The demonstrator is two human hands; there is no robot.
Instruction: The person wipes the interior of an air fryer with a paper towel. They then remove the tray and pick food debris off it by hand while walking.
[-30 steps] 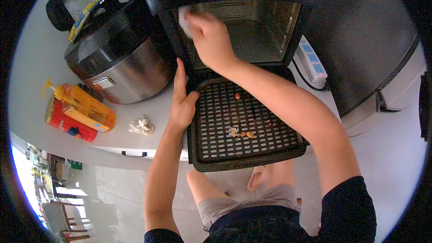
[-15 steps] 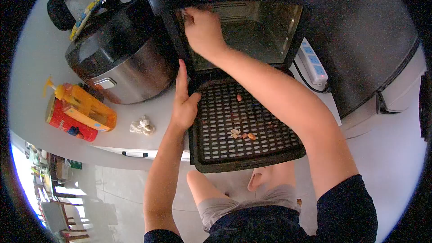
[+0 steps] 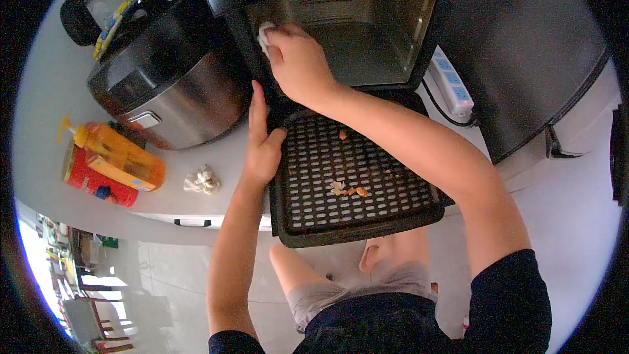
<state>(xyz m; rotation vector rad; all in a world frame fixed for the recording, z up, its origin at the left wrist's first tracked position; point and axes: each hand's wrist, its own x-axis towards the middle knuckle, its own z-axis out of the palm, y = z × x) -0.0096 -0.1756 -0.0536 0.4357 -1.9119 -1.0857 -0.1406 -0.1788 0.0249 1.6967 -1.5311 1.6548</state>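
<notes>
My right hand [image 3: 298, 62] is closed on a crumpled white tissue [image 3: 264, 38], pressed to the left inner edge of the air fryer oven's [image 3: 350, 39] opening. My left hand [image 3: 263, 157] grips the left edge of the black slotted tray [image 3: 308, 223], thumb over the rim and index finger stretched up along the side. This tray lies in front of the oven opening, over the counter's edge. On its slots rest a few pale flakes [image 3: 337, 188], a peanut [image 3: 362, 192] and another reddish nut [image 3: 343, 134]. My right forearm crosses over the tray and hides part of it.
Left of the oven stands a large rice cooker [image 3: 177, 98]. Near it are an orange pump bottle [image 3: 124, 157], a red can [image 3: 98, 180] and a crumpled white wad [image 3: 202, 180]. A power strip [image 3: 451, 85] lies at the right, beside a dark rounded appliance [image 3: 524, 59].
My right hand has shifted slightly along the oven's left edge, and more of the tissue shows. My left hand keeps its hold on the tray. The whole view has shifted a little.
</notes>
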